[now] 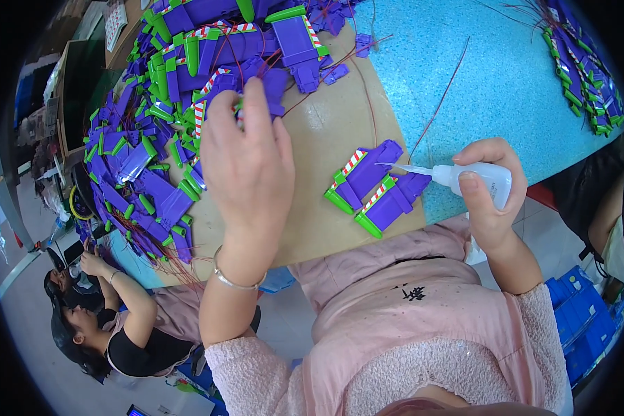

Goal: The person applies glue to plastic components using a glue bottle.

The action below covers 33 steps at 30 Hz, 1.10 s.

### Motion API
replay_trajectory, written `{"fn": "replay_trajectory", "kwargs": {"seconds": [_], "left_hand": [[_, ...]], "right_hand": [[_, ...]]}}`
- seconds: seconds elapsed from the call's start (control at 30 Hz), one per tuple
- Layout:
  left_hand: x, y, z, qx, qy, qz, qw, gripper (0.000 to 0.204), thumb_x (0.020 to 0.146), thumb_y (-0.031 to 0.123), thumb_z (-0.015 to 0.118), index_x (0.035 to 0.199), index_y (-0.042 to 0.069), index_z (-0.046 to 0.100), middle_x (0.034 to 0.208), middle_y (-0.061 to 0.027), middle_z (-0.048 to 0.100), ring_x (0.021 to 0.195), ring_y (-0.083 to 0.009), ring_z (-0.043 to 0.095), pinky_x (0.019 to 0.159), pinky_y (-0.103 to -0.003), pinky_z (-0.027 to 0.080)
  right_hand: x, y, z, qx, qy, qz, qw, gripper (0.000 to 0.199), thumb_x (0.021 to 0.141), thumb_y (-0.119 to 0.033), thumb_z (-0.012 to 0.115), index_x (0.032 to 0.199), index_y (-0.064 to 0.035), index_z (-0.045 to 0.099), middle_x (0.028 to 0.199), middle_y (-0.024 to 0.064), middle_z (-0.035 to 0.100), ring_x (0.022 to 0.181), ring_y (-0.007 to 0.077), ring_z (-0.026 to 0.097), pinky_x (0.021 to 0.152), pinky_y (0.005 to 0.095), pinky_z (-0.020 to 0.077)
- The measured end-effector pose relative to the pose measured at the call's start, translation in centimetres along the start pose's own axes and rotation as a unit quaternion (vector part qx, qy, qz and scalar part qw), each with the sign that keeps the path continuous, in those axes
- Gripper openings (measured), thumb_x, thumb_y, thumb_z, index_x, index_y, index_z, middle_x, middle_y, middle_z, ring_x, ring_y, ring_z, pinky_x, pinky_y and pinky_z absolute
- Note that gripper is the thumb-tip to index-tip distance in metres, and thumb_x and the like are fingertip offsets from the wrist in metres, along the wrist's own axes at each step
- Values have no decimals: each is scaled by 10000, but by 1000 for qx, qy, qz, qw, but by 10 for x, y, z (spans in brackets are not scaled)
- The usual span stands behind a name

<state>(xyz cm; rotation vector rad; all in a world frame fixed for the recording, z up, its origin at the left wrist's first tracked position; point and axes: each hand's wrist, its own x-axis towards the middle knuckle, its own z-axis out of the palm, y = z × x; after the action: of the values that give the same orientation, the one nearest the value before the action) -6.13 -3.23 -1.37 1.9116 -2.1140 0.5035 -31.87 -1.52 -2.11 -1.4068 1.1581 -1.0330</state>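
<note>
My left hand [246,159] reaches over the pile, its fingers closed round a blurred purple plastic part [276,87] with a bit of red-and-white stripe showing between them. In my right hand [496,187] is a small white squeeze bottle [484,182] with a long thin nozzle pointing left. The nozzle tip hovers over or touches two purple wing-shaped parts [371,173] lying side by side on the tan board; which of the two I cannot tell. Both have green ends and striped edges, and thin red wires run near them.
A large heap of purple and green parts [142,187] with red wires covers the left side of the tan board [319,236]. Another bunch of such parts [582,69] lies far right on the blue tabletop [423,69]. A co-worker [139,319] sits at left; blue crates [579,312] stand at right.
</note>
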Motion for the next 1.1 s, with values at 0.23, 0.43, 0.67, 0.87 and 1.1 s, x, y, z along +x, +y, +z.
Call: {"fn": "replay_trajectory", "kwargs": {"seconds": [0.23,0.43,0.67,0.87,1.1], "left_hand": [[-43,18,-52,-179,-75,3,981,486,713,41,720,1176,-13,581,1122,-184,578,931,-332,580,805,-392,472],[-62,35,-43,-244,-124,11,962,472,694,31,714,1148,-30,598,1158,-158,590,883,-296,559,785,-384,462],[-61,35,-42,-247,-128,13,961,479,687,25,715,1148,-31,597,1161,-154,590,885,-291,555,782,-383,462],[-64,35,-40,-233,-111,19,966,479,683,28,717,1150,-11,616,1168,-131,602,873,-273,553,762,-357,454],[-62,40,-42,-138,-70,78,985,341,745,66,681,1084,26,685,1146,-75,644,862,-190,546,735,-301,418]], "right_hand": [[0,5,-4,40,3,-26,999,177,833,-33,682,981,8,595,918,71,629,792,89,577,682,220,455],[1,2,4,40,-37,-33,998,174,817,-39,702,958,14,613,885,75,644,763,102,604,649,226,470],[1,-5,10,6,-84,-60,995,179,769,-38,754,912,4,654,881,95,663,742,138,639,637,246,488],[-1,1,6,-2,-64,-64,996,203,768,-40,758,933,2,647,890,94,663,753,141,643,643,246,492],[5,-6,8,-12,-61,-108,992,214,761,-34,761,938,2,645,896,99,665,766,155,649,665,254,500]]}}
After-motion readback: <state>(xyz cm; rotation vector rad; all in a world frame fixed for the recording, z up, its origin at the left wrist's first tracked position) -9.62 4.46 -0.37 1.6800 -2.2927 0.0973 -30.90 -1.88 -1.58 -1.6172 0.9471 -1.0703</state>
